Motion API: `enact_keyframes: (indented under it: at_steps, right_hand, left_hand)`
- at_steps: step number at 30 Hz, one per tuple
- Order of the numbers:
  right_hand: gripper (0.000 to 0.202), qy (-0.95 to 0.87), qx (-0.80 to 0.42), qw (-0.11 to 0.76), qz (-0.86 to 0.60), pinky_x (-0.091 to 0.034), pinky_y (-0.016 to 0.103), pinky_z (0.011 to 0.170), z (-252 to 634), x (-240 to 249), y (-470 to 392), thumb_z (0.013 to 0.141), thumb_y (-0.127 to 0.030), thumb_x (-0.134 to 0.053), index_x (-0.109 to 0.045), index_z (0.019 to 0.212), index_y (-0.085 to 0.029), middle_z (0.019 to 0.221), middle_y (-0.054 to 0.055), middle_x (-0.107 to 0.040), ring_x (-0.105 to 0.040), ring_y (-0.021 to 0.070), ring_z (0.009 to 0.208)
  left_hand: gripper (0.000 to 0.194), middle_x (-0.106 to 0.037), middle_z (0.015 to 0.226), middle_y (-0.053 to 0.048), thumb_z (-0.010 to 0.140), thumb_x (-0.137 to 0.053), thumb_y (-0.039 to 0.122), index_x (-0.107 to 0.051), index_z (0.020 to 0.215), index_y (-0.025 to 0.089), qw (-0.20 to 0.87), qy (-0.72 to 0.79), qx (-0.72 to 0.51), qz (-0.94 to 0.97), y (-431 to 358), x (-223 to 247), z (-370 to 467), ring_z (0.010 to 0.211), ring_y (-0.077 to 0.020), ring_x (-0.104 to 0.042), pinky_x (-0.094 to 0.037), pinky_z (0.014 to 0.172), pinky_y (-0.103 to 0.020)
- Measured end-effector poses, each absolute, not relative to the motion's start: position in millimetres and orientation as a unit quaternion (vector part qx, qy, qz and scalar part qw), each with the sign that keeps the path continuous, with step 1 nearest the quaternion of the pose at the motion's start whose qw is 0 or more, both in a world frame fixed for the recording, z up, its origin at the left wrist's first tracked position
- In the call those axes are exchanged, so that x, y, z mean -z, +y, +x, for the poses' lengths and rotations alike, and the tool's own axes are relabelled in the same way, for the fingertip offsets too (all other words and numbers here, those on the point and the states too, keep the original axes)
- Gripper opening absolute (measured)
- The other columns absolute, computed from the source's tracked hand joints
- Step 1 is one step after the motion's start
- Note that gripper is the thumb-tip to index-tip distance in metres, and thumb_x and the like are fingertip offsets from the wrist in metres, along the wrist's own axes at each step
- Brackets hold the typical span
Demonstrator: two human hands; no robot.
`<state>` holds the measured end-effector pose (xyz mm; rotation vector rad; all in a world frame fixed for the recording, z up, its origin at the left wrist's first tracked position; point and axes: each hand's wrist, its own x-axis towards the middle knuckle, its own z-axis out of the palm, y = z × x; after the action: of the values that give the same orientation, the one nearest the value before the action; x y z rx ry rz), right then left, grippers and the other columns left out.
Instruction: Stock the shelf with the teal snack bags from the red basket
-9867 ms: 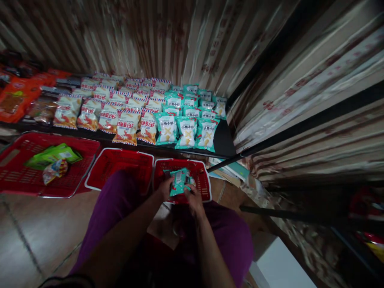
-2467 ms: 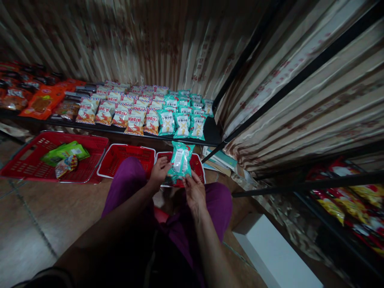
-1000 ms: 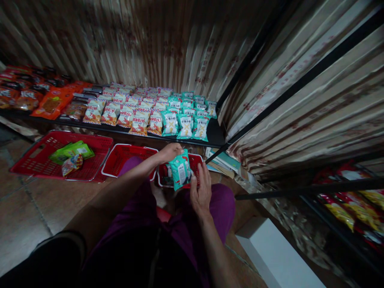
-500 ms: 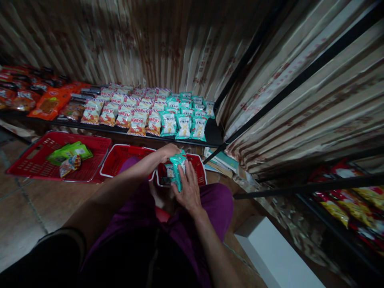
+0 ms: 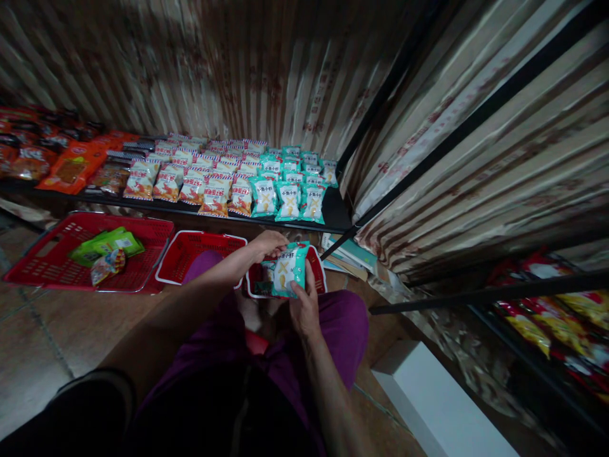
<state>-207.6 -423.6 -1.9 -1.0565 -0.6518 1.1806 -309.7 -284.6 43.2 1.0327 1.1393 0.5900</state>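
A teal-and-white snack bag [image 5: 290, 271] is held, front side up, above a small red basket [image 5: 318, 273] with a white rim. My right hand [image 5: 306, 301] grips the bag's right side, thumb on the front. My left hand [image 5: 269, 245] has its fingers closed at the bag's upper left edge. Beneath the held bag, part of the basket's contents shows, with another teal packet [image 5: 264, 276] partly hidden. Matching teal bags [image 5: 289, 202] stand in rows on the black shelf [image 5: 337, 212] just ahead.
White-and-orange snack bags [image 5: 215, 195] and orange packs [image 5: 73, 168] fill the shelf leftward. Another red basket [image 5: 183, 240] and a larger one [image 5: 52, 260] holding green packets [image 5: 107, 244] sit on the floor. At right are a black pole [image 5: 404, 184] and a white box [image 5: 442, 406].
The teal bag has been turned so its printed front faces up. My right hand has gone from lying over it to gripping its right side.
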Motion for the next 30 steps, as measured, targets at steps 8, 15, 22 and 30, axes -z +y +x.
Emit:
enact_keyframes:
  at_steps: [8,15,22,30]
  right_hand:
    - [0.053,-0.162,-0.603,0.693,-0.360,-0.043,0.049,0.099,-202,1,-421,0.072,-0.029,-0.061,-0.055,0.124,-0.029,0.123,0.004,-0.063,-0.062,0.0228,0.107]
    - [0.040,-0.127,-0.590,0.725,-0.332,-0.036,0.047,0.106,-201,3,-417,0.076,-0.032,-0.056,-0.062,0.115,-0.023,0.122,0.005,-0.064,-0.058,0.0217,0.113]
    - [0.041,-0.112,-0.593,0.720,-0.342,-0.038,0.044,0.105,-204,11,-410,0.073,-0.033,-0.057,-0.062,0.112,-0.020,0.116,0.006,-0.066,-0.059,0.0209,0.111]
    - [0.045,-0.137,-0.551,0.677,-0.468,-0.050,0.033,0.087,-189,30,-408,0.071,-0.040,-0.066,-0.062,0.112,-0.022,0.110,0.002,-0.069,-0.063,0.0173,0.102]
  left_hand:
    - [0.004,-0.054,0.061,0.004,0.075,-0.061,0.011,-0.058,0.073,0.013,0.595,0.569,-0.366,0.434,-292,-27,-306,0.051,-0.0037,-0.044,-0.034,0.049,-0.016]
    - [0.029,-0.063,0.080,-0.003,0.083,-0.057,0.042,-0.059,0.089,0.014,0.657,0.546,-0.333,0.399,-318,-17,-309,0.062,-0.0087,-0.056,-0.045,0.057,-0.019]
    - [0.029,-0.070,0.087,-0.006,0.076,-0.068,0.036,-0.061,0.095,0.014,0.780,0.419,-0.331,0.325,-347,-10,-299,0.074,-0.0151,-0.066,-0.050,0.067,-0.025]
    - [0.037,-0.071,0.087,-0.006,0.072,-0.073,0.023,-0.057,0.105,0.014,0.794,0.375,-0.381,0.290,-353,3,-300,0.070,-0.0150,-0.067,-0.053,0.068,-0.026]
